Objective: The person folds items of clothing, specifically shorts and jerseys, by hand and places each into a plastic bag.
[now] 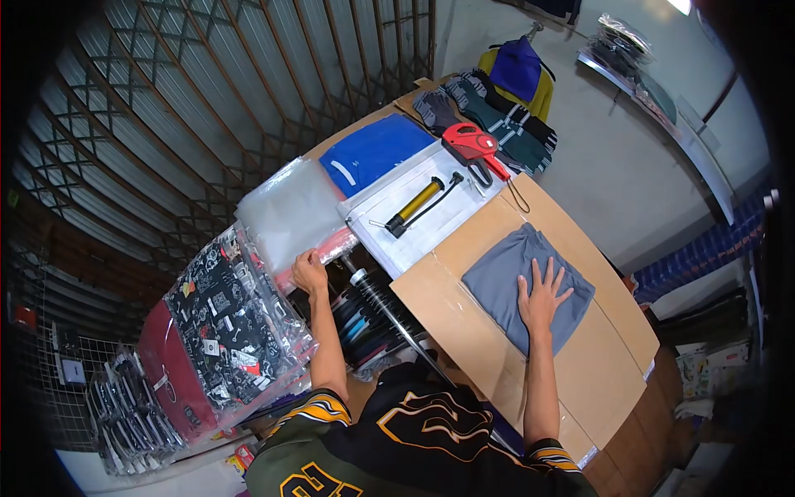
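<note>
A folded grey garment (497, 282), perhaps shorts or trousers, lies on the brown cardboard (447, 311) to the right. My right hand (540, 302) rests flat on it with fingers spread. On the left, a stack of clear plastic bags (290, 207) lies on the table, a pinkish strip (338, 243) along its near edge. My left hand (310, 272) is at that near edge, its fingers curled and pinched on the plastic of a bag. The fingertips are partly hidden.
A gold hand pump (418, 205) lies on a white packet; a red tape dispenser (472, 142) is behind it. Blue packaged clothing (377, 153), dark printed clothing in plastic (224, 319) and socks (489, 112) surround them. A metal rail (389, 315) with hung clothes crosses the gap before me.
</note>
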Tool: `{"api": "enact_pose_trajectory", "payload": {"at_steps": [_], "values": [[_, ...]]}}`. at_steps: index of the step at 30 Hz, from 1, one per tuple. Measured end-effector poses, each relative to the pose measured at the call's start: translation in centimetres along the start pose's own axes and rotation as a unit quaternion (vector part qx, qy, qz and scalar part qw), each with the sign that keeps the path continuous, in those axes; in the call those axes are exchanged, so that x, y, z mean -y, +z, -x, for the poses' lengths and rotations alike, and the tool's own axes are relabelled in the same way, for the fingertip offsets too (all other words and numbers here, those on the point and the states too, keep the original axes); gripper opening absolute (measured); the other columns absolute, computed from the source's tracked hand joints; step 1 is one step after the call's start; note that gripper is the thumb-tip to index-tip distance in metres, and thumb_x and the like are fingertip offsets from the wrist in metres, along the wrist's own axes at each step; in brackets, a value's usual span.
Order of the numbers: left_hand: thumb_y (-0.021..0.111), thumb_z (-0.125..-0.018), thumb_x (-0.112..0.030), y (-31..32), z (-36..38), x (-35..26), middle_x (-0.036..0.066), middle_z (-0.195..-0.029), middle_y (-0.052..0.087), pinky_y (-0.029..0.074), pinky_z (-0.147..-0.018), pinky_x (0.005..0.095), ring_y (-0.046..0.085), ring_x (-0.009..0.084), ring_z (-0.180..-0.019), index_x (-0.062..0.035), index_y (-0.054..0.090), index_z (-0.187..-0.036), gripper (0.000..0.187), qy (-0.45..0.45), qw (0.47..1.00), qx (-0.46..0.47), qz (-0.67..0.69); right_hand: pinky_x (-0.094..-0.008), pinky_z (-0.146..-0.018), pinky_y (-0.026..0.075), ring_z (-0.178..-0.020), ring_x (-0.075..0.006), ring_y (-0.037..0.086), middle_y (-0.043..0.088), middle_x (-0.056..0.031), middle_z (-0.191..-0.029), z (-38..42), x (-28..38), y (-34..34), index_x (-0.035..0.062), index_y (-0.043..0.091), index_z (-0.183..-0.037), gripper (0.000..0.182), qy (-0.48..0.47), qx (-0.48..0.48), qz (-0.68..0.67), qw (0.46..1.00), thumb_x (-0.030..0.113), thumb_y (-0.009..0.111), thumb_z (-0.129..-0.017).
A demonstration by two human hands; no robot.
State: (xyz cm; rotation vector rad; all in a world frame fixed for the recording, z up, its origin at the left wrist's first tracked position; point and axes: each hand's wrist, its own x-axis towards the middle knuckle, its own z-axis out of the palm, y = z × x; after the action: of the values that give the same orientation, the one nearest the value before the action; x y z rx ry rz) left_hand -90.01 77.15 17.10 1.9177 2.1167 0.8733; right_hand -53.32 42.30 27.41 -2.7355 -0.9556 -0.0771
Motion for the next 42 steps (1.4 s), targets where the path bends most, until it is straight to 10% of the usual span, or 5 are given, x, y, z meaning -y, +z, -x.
{"api": "enact_pose_trajectory", "payload": {"at_steps": [9, 25, 32, 42], "values": [[0.065, -0.092, -0.010, 0.2, -2.1, 0.8, 0.017, -0.085, 0.074, 0.055, -0.075, 0.0397, 0.072, 0.0307, -0.082, -0.0040, 0.065, -0.111, 0.020, -0.104, 0.962, -0.129, 0.217, -0.0743, -0.115, 0.003, -0.153, -0.0414, 0.015, 0.029, -0.0117, -0.164, -0.1, 0.0, 0.3, 0.0200, 0.052, -0.148, 0.054, 0.003, -0.012, -0.014, 1.000, 0.045, 0.055, -0.100], [0.075, -0.087, -0.019, -1.5, -2.0, -4.5, 0.015, -0.089, 0.071, 0.052, -0.078, 0.0386, 0.069, 0.0279, -0.085, -0.0011, 0.072, -0.098, 0.021, -0.042, 0.970, -0.042, 0.236, -0.0742, -0.114, 0.002, -0.153, -0.0402, 0.017, 0.034, -0.0133, -0.161, 0.1, -1.4, 0.1, 0.0140, 0.064, -0.134, 0.047, -0.023, -0.038, -0.118, 0.992, 0.044, 0.059, -0.098], [0.071, -0.089, -0.012, -6.6, 4.1, -11.3, 0.013, -0.079, 0.068, 0.050, -0.074, 0.0400, 0.064, 0.0280, -0.074, 0.0006, 0.058, -0.085, 0.019, 0.179, 0.939, -0.081, 0.282, -0.0435, -0.107, 0.044, -0.117, -0.0347, 0.064, 0.071, -0.0160, -0.118, 5.8, -5.5, -4.4, 0.0024, 0.069, -0.119, 0.027, 0.028, -0.109, -0.434, 0.894, 0.020, 0.062, -0.100], [0.075, -0.088, -0.002, -9.5, 24.1, -24.5, 0.002, -0.082, 0.064, 0.051, -0.066, 0.0224, 0.061, 0.0084, -0.073, -0.0020, 0.057, -0.098, 0.021, 0.173, 0.838, 0.273, 0.440, -0.0305, -0.090, 0.055, -0.100, -0.0197, 0.071, 0.073, -0.0158, -0.104, 18.3, -19.6, -5.7, -0.0080, 0.066, -0.113, 0.023, 0.164, -0.134, -0.544, 0.812, 0.012, 0.059, -0.102]]}}
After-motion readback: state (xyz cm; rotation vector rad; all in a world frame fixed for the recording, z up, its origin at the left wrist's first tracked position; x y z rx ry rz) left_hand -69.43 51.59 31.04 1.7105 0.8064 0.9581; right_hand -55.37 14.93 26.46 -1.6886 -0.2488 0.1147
